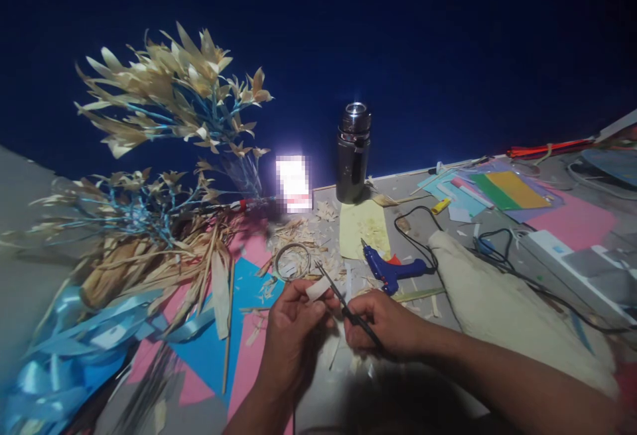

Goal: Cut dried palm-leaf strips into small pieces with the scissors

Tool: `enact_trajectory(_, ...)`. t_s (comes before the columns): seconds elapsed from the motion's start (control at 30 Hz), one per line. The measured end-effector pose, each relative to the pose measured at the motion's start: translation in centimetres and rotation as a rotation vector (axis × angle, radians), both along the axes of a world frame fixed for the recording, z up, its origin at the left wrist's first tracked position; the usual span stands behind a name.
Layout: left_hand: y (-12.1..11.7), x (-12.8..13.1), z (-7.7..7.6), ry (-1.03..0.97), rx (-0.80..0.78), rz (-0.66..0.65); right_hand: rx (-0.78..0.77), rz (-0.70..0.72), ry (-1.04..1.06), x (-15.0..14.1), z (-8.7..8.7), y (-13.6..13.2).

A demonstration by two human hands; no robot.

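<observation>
My left hand (293, 329) pinches a pale strip of dried husk (318, 288) between thumb and fingers. My right hand (385, 325) is closed round the handles of small dark scissors (343, 302), whose blades point up and left at the strip's end. Both hands hover low over the table near its front edge, above pale husk trimmings (303, 239). A small wire ring (292, 261) lies just beyond my left hand.
A blue glue gun (391, 269) with a black cord lies right of the scissors. A steel flask (353, 153) stands behind. Husk-leaf branches on blue stems (174, 103), blue ribbon (64, 355), pink and blue paper, a cream cloth (497, 302) and a power strip (572, 262) crowd the table.
</observation>
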State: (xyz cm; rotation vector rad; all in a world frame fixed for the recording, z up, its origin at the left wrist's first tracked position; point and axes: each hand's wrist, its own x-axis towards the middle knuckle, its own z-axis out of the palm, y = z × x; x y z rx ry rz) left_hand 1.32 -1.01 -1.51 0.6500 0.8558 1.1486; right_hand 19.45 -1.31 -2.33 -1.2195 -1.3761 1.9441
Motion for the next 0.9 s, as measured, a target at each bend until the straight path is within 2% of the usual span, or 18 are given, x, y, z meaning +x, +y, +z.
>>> enact_trajectory(0.17, -0.04, 0.05, 0.21, -0.007, -0.002, -0.014, 0.041, 0.006, -0.001, -0.08, -0.11, 0.01)
enact_trajectory(0.4, -0.1, -0.05, 0.11, 0.024, -0.023, 0.003, -0.017, 0.009, 0.026, -0.26, 0.06, -0.24)
enact_trajectory(0.57, -0.08, -0.05, 0.32, 0.01, -0.041, 0.007, 0.022, 0.032, 0.069, -0.01, 0.16, -0.25)
enact_trajectory(0.9, -0.23, 0.07, 0.73, 0.045, -0.071, 0.032, -0.019, 0.018, 0.043, 0.06, 0.22, -0.03)
